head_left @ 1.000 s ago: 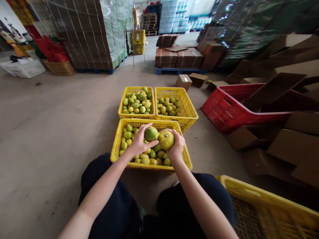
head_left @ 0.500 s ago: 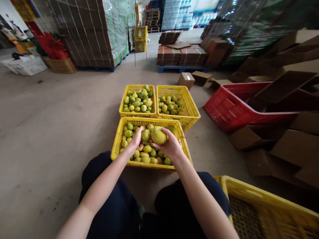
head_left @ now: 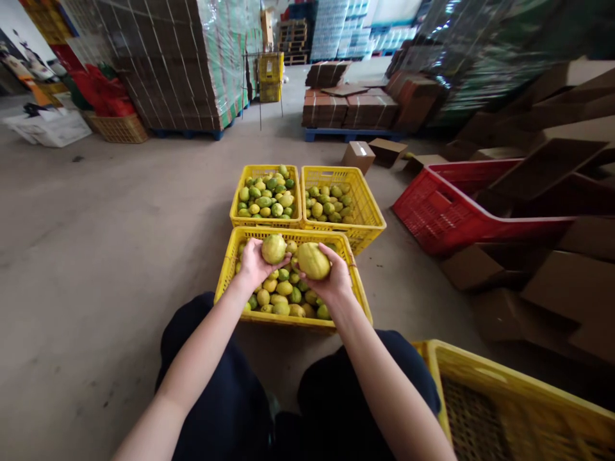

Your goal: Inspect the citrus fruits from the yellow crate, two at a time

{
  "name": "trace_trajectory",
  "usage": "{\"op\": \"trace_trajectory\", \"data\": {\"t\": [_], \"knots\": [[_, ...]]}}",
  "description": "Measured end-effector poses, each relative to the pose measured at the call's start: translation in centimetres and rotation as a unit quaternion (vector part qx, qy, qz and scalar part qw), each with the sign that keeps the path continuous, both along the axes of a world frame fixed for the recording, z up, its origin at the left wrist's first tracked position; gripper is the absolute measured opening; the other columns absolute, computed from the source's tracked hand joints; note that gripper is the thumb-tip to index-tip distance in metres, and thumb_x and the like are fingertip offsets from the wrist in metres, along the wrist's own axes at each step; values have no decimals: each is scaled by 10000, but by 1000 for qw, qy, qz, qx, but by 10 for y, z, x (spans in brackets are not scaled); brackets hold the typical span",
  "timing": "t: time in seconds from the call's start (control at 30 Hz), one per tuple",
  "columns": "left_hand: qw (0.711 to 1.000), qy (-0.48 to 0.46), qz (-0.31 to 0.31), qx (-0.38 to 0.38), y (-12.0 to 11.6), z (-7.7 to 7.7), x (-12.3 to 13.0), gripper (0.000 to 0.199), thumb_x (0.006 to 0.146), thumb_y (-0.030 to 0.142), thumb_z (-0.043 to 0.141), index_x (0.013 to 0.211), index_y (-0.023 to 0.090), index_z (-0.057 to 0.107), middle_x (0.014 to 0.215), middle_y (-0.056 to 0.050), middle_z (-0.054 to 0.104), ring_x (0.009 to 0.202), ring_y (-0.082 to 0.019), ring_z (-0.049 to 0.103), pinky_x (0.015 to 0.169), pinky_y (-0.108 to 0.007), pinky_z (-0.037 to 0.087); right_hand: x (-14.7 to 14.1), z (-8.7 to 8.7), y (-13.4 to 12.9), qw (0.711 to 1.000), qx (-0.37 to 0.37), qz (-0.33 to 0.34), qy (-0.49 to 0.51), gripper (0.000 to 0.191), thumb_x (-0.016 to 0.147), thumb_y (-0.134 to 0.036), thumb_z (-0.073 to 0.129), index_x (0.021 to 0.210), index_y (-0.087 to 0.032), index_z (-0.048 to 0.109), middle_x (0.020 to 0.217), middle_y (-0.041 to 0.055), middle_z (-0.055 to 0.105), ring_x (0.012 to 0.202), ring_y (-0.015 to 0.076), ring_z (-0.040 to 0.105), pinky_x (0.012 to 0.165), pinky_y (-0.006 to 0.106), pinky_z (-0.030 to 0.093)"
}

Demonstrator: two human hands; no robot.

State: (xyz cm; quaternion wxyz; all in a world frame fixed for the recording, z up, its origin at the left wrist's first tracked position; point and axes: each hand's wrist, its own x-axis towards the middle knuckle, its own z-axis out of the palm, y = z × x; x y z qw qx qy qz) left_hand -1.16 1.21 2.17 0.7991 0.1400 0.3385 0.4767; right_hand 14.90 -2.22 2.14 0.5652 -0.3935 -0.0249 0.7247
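Over the nearest yellow crate (head_left: 293,323), my left hand (head_left: 253,264) holds a round yellow-green fruit (head_left: 273,249), fingers under and around it. Just to the right, my right hand (head_left: 336,276) grips a larger yellow fruit (head_left: 312,260) from its right side. The two fruits are apart. Below both hands, many yellow and green fruits (head_left: 284,288) lie in the crate. Behind it stand a fuller yellow crate (head_left: 266,223) on the left and a partly filled one (head_left: 368,208) on the right.
A red crate (head_left: 432,214) with cardboard in it stands at the right, beside loose cardboard boxes (head_left: 567,288). Another yellow crate (head_left: 509,378) is by my right knee. Flattened cartons (head_left: 346,109) lie on a blue pallet ahead. A wrapped stack (head_left: 158,64) stands at the back left.
My left hand has moved left and slightly up with its fruit, away from the other one, and more of that fruit shows. My right hand has shifted slightly right with the larger fruit.
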Motion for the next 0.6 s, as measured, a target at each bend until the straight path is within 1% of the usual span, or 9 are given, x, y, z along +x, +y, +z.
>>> {"op": "trace_trajectory", "data": {"t": [0.03,0.1,0.17,0.23,0.33,0.4,0.5,0.6], "knots": [[1000,-1,-9,-1,-1,1,1,334,835,327,436,1011,117,627,842,-114,691,754,-228,675,648,-384,590,1,0,1,1000,-5,-8,2,140,815,-311,580,857,-187,630,642,41,706,503,198,650,390,277,491],[1000,14,-24,5,-4,2,3,316,834,387,512,967,126,632,807,-100,679,685,-196,662,581,-313,569,1,0,3,1000,-13,-23,2,183,829,-351,545,858,-194,634,636,37,705,497,200,645,422,301,512],[998,46,-37,26,-5,3,6,300,813,403,597,941,135,638,768,-70,663,584,-146,623,483,-231,510,-1,1,3,999,-12,-38,4,216,845,-371,504,848,-201,637,627,37,702,507,204,644,449,316,524],[995,62,-50,57,-6,3,7,302,802,410,630,940,141,645,745,-54,653,516,-118,584,410,-196,445,-4,2,3,999,-5,-39,14,253,860,-380,467,860,-201,646,639,49,705,546,216,652,476,330,535],[992,41,-64,96,-6,0,6,320,817,444,604,934,148,642,758,-58,658,490,-115,574,382,-195,418,-10,3,1,999,10,-20,35,282,883,-353,434,933,-185,655,713,76,726,632,238,680,577,388,576],[991,30,-66,108,-5,-1,5,314,827,449,586,928,156,632,765,-56,662,478,-113,573,376,-192,410,-12,2,1,999,9,-11,45,271,887,-310,420,951,-178,648,742,85,733,661,245,692,626,417,586],[991,18,-62,118,-3,-1,3,305,842,452,564,931,165,617,749,-44,662,467,-111,571,372,-184,394,-15,1,0,998,16,-10,59,249,871,-279,416,923,-182,639,758,83,737,640,235,693,610,404,585],[990,7,-50,135,-4,3,3,299,854,459,545,927,175,602,725,-34,657,459,-120,571,372,-192,384,-16,1,-1,996,53,-16,65,284,867,-370,440,930,-188,649,780,75,739,644,229,692,591,383,585]]}}
